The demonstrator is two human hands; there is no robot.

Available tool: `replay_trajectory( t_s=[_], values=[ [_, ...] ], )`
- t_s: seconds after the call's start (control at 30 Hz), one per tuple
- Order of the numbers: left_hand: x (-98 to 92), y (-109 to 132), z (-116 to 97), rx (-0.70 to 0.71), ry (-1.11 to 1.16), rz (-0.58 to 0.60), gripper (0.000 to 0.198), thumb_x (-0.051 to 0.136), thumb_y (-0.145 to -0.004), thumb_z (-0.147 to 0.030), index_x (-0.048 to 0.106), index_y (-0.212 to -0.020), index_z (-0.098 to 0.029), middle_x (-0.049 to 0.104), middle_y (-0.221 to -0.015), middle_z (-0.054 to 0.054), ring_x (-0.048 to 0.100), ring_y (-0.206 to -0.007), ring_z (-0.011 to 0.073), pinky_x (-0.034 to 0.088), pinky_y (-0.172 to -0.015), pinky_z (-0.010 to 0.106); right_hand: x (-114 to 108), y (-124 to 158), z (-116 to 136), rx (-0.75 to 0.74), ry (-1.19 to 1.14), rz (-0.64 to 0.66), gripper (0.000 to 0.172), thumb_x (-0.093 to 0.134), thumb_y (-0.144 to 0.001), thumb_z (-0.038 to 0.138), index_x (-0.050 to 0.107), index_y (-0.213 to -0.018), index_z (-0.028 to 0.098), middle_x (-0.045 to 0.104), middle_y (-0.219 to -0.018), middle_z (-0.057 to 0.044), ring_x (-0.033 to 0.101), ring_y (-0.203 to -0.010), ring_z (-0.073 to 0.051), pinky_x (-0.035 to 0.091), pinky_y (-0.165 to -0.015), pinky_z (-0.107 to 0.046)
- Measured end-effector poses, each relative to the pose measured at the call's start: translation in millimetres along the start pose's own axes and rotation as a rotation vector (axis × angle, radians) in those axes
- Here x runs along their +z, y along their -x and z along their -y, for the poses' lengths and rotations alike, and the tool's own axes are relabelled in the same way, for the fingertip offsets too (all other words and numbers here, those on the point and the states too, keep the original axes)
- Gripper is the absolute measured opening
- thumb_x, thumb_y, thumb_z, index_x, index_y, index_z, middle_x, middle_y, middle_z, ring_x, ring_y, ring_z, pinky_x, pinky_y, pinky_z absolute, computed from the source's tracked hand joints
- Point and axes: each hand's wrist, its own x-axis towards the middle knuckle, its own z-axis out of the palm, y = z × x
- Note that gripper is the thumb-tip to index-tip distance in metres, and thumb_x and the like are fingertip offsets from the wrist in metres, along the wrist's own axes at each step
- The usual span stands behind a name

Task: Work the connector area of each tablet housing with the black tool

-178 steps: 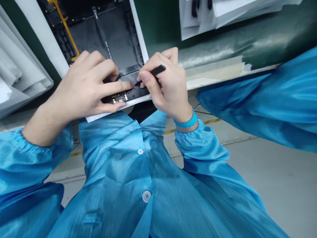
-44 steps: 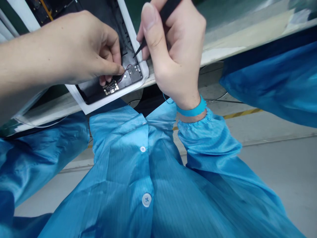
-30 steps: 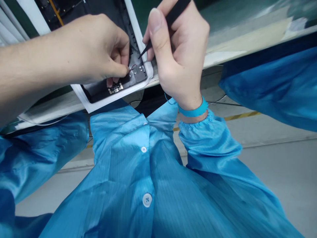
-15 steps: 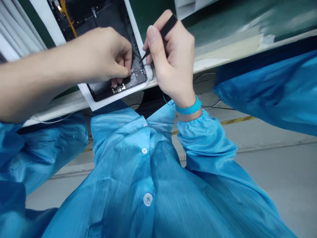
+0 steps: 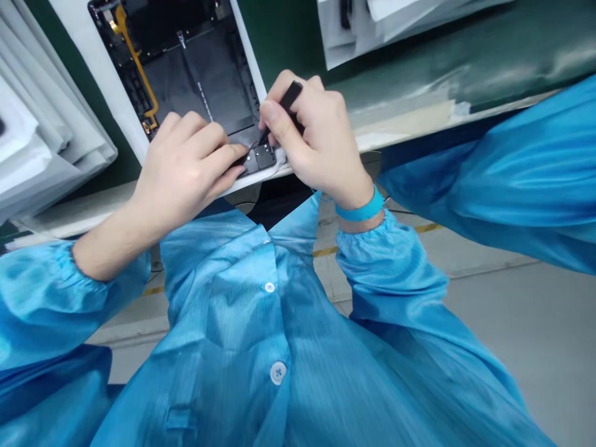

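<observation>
An opened tablet (image 5: 218, 93) with dark insides and an orange flex cable (image 5: 135, 56) lies in a white surround on the bench. My left hand (image 5: 186, 164) rests over its near edge. Thumb and index finger come together around something dark at the end of a thin wire; what it is I cannot make out. Black tweezers (image 5: 291, 96) are gripped in my right hand (image 5: 316, 130), points down at the tablet's near right corner. Beside the tips sits a small black square part (image 5: 265, 156), with the thin wire running close by.
Stacked white sheets or sleeves (image 5: 46, 124) lie to the left, more white packaging (image 5: 354, 31) at the upper right. The green bench mat (image 5: 419, 68) ends at a pale front edge. Other people's blue sleeves (image 5: 512, 174) come close on the right.
My left hand has turned and drawn back toward me, uncovering more of the tablet's inside. My right hand has lowered the tweezers closer to the corner part. The view has shifted slightly.
</observation>
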Motion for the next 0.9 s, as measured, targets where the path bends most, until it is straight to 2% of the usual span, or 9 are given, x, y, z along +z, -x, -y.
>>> replay_trajectory(
  t_s=[0.07, 0.17, 0.33, 0.47, 0.6, 0.73, 0.9],
  values=[
    [3.1, -0.7, 1.0, 0.029, -0.014, -0.021, 0.046, 0.041, -0.124, -0.048, 0.077, -0.142, -0.025, 0.078, -0.115, 0.011, 0.067, -0.111, 0.0331, 0.048, -0.095, 0.051, -0.7, -0.9, 0.8, -0.004, 0.007, 0.014, 0.037, 0.04, -0.123, 0.047, 0.057, -0.094, 0.03, 0.066, -0.084, 0.0, 0.066, -0.082, -0.021, 0.052, -0.101, -0.044],
    [8.1, -0.9, 3.4, 0.069, -0.065, -0.048, 0.046, 0.039, -0.124, -0.047, 0.077, -0.141, -0.025, 0.077, -0.112, 0.01, 0.066, -0.109, 0.0314, 0.046, -0.092, 0.049, -1.8, -2.8, 4.1, 0.004, 0.067, 0.029, 0.033, 0.039, -0.122, 0.042, 0.055, -0.095, 0.031, 0.067, -0.087, -0.001, 0.069, -0.089, -0.025, 0.052, -0.103, -0.047],
    [12.0, -3.1, 16.1, 0.17, -0.179, -0.14, 0.042, 0.044, -0.122, -0.048, 0.079, -0.134, -0.028, 0.075, -0.104, 0.009, 0.064, -0.106, 0.0321, 0.041, -0.09, 0.052, -4.8, -4.9, 4.0, -0.025, 0.137, 0.062, 0.03, 0.035, -0.118, 0.041, 0.047, -0.091, 0.034, 0.071, -0.095, -0.005, 0.066, -0.092, -0.031, 0.05, -0.107, -0.052],
    [3.5, -7.2, 28.3, 0.292, -0.19, -0.05, 0.041, 0.049, -0.119, -0.051, 0.079, -0.138, -0.03, 0.075, -0.106, 0.012, 0.068, -0.116, 0.0386, 0.044, -0.088, 0.055, -3.5, -2.9, 2.2, -0.028, 0.076, 0.023, 0.031, 0.038, -0.117, 0.041, 0.049, -0.09, 0.033, 0.065, -0.083, -0.005, 0.064, -0.09, -0.031, 0.051, -0.101, -0.052],
    [-8.1, -13.1, 26.4, 0.146, 0.006, 0.078, 0.042, 0.05, -0.118, -0.055, 0.082, -0.139, -0.039, 0.074, -0.112, 0.012, 0.069, -0.13, 0.0445, 0.049, -0.102, 0.067, -0.3, -0.9, 3.4, -0.011, 0.01, -0.073, 0.036, 0.037, -0.119, 0.04, 0.054, -0.089, 0.03, 0.064, -0.082, -0.003, 0.065, -0.086, -0.027, 0.051, -0.096, -0.047],
    [-16.1, -20.3, 18.0, 0.048, 0.18, 0.139, 0.039, 0.051, -0.116, -0.055, 0.084, -0.134, -0.044, 0.073, -0.11, 0.009, 0.068, -0.136, 0.0435, 0.047, -0.115, 0.072, 0.5, 0.1, 0.6, -0.001, 0.03, -0.044, 0.033, 0.041, -0.118, 0.042, 0.057, -0.092, 0.032, 0.064, -0.082, -0.003, 0.065, -0.09, -0.028, 0.053, -0.098, -0.048],
    [-14.3, -21.1, 16.1, 0.04, 0.173, 0.136, 0.046, 0.047, -0.117, -0.064, 0.084, -0.132, -0.042, 0.074, -0.109, 0.008, 0.069, -0.134, 0.0444, 0.047, -0.11, 0.073, 1.1, 1.4, -5.0, -0.05, 0.036, -0.039, 0.035, 0.038, -0.12, 0.041, 0.056, -0.092, 0.031, 0.06, -0.078, -0.002, 0.062, -0.085, -0.027, 0.053, -0.095, -0.048]
  ],
)
